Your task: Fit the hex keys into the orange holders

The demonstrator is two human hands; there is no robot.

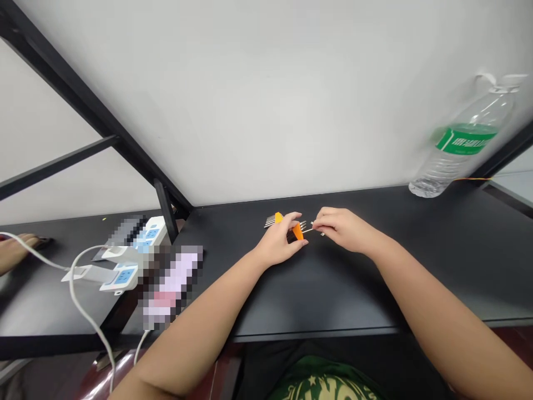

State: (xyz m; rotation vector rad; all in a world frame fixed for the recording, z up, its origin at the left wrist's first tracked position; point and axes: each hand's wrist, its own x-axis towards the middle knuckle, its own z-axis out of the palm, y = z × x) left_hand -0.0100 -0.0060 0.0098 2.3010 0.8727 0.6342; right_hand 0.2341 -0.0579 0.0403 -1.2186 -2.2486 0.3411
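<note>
At the middle of the black desk, my left hand point(280, 241) is wrapped round an orange holder point(298, 231) of slim metal rods, which looks like a hex key set. Several rod ends point(270, 221) stick out in a row on its left side, and more show on the right. My right hand point(339, 226) is closed in a pinch on one thin metal hex key point(307, 230), which spans the small gap between the two hands. Fingers hide part of the holder and the key's far end, so I cannot tell whether the key still sits in its slot.
A large clear bottle point(452, 150) with a green label stands at the back right by the wall. To the left lie a phone point(172, 289), a white power strip point(152, 230) and white cables point(81, 305). Beyond the black frame point(164, 208), another person's hand point(19, 253) rests.
</note>
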